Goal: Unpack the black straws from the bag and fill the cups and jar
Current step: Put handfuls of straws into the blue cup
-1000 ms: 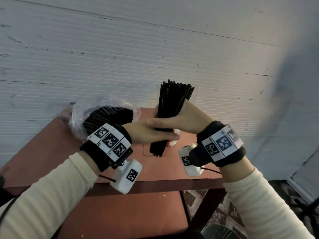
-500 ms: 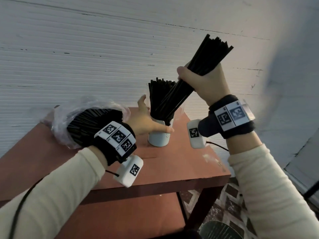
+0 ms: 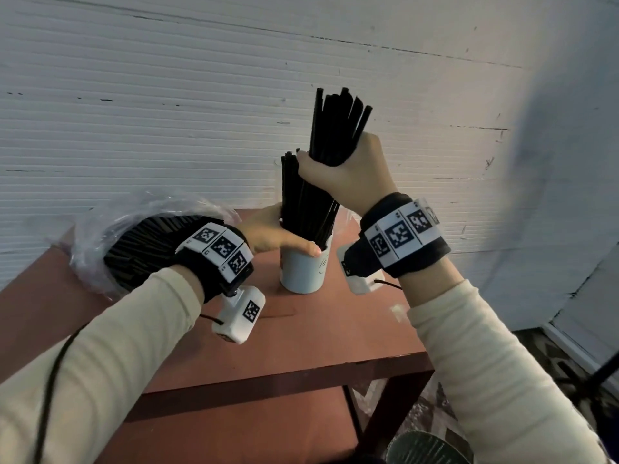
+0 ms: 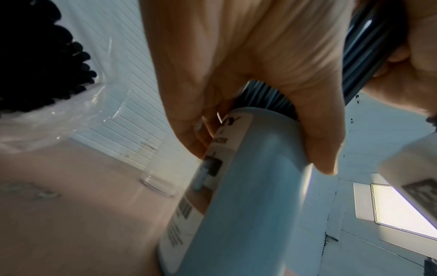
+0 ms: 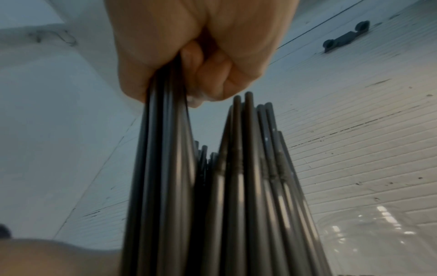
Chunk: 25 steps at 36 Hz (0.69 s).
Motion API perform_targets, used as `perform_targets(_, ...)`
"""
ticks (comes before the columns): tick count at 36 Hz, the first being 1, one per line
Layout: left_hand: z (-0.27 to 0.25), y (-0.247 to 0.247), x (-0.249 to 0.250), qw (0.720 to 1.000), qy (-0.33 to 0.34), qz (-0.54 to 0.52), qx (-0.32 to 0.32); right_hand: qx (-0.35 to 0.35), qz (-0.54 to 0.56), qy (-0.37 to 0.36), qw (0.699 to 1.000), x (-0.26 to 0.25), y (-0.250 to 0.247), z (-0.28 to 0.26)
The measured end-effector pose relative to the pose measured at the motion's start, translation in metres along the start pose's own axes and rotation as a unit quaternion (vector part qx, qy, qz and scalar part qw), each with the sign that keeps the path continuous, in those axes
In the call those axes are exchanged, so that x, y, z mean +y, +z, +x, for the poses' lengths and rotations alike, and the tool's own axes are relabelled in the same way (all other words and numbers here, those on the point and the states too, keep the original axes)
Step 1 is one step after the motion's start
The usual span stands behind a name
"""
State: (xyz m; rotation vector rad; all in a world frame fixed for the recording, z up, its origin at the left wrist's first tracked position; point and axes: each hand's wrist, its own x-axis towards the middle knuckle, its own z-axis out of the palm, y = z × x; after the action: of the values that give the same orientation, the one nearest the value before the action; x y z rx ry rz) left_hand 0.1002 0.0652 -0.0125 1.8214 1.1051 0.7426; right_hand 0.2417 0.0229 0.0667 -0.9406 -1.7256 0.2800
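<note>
A light blue cup (image 3: 303, 272) stands on the red-brown table (image 3: 318, 336), with several black straws (image 3: 291, 192) upright in it. My left hand (image 3: 279, 234) grips the cup (image 4: 248, 205) at its rim, thumb across the front. My right hand (image 3: 348, 177) holds a bundle of black straws (image 3: 335, 128) nearly upright in its fist, the lower ends down inside the cup. In the right wrist view the fist (image 5: 189, 46) is closed round the bundle (image 5: 163, 168). The clear plastic bag (image 3: 97, 236) with more straws (image 3: 140, 242) lies at the table's back left.
A clear glass (image 4: 158, 173) stands on the table just behind the cup, close to the white ribbed wall (image 3: 167, 112). The table's front edge (image 3: 284, 380) is near my forearms, with a lower shelf (image 3: 234, 437) beneath and patterned floor at the right.
The right hand swung the bundle from tilted and high to nearly upright and lowered it into the cup. The left hand, open beside the cup before, now grips its rim.
</note>
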Motion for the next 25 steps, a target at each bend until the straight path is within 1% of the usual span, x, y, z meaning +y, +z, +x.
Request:
perform_targets(2,0.001,-0.001,0.0,1.0,0.006,0.0,-0.007,0.005,-0.006,-0.001,1.0,0.002,0.004,0.0)
perform_targets(6,-0.001,-0.008,0.002,0.997,0.021,0.01,-0.071,0.008,0.0,-0.002,1.0,0.002,0.002,0.0)
perform_targets(8,-0.002,-0.015,0.001,0.996,0.02,0.009,-0.082,0.011,0.002,0.003,1.0,0.003,-0.001,0.0)
perform_targets(11,0.0,-0.023,-0.001,0.996,0.013,0.021,-0.09,0.016,0.003,0.007,1.0,0.004,-0.005,0.0)
perform_targets(14,0.007,-0.026,-0.001,0.994,-0.001,0.068,-0.082,0.025,0.007,0.013,1.0,0.004,-0.007,0.0)
perform_targets(16,0.01,-0.027,-0.002,0.993,-0.004,0.08,-0.083,0.027,0.002,0.016,1.0,0.003,-0.008,0.001)
perform_targets(22,0.008,-0.019,-0.007,0.997,0.015,0.019,-0.078,0.021,-0.001,0.022,1.0,0.004,-0.01,0.001)
perform_targets(25,0.008,-0.017,-0.005,0.996,0.027,0.002,-0.088,0.021,0.0,0.025,0.999,0.005,-0.008,0.0)
